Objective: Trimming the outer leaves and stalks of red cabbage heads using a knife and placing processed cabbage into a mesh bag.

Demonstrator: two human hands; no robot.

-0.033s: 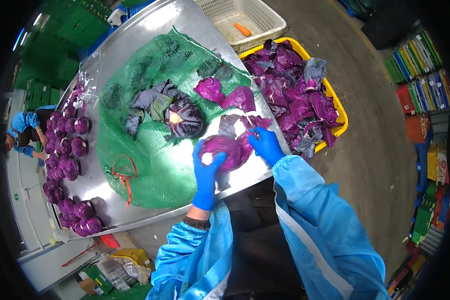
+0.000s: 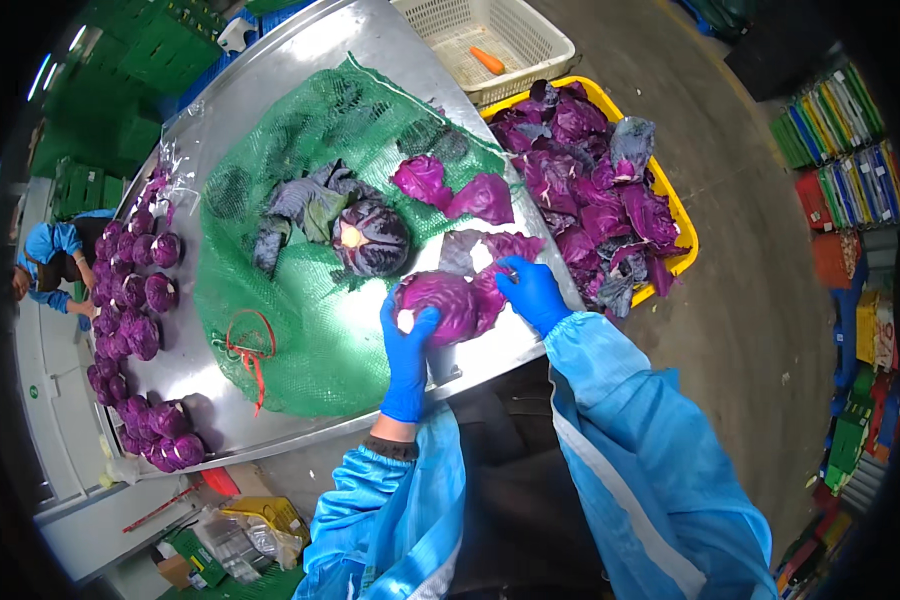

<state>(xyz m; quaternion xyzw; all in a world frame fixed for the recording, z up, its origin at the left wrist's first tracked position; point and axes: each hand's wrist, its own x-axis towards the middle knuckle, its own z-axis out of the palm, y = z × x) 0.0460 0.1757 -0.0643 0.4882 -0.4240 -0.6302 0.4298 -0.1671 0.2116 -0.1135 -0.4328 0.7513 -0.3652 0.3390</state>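
My left hand (image 2: pixel 405 350), in a blue glove, grips a purple cabbage (image 2: pixel 445 305) with a pale stem end at the table's near edge. My right hand (image 2: pixel 530 295), also gloved, is closed at a loose purple leaf (image 2: pixel 488 295) beside the cabbage. More peeled leaves (image 2: pixel 455 250) lie just behind. On a green mesh sack (image 2: pixel 270 360) sit a dark untrimmed cabbage (image 2: pixel 380 245) with outer leaves and some loose purple leaves (image 2: pixel 480 200).
Several cabbages (image 2: pixel 160 290) line the left of the steel table (image 2: pixel 195 130). Right of it, a yellow crate (image 2: pixel 680 250) holds leaves, behind it a white basket (image 2: pixel 440 55) with a carrot. A co-worker (image 2: pixel 55 260) is at the left. Stacked crates (image 2: pixel 820 120) stand far right.
My left hand and the cabbage have shifted very slightly to the left, showing less of the pale stem end.
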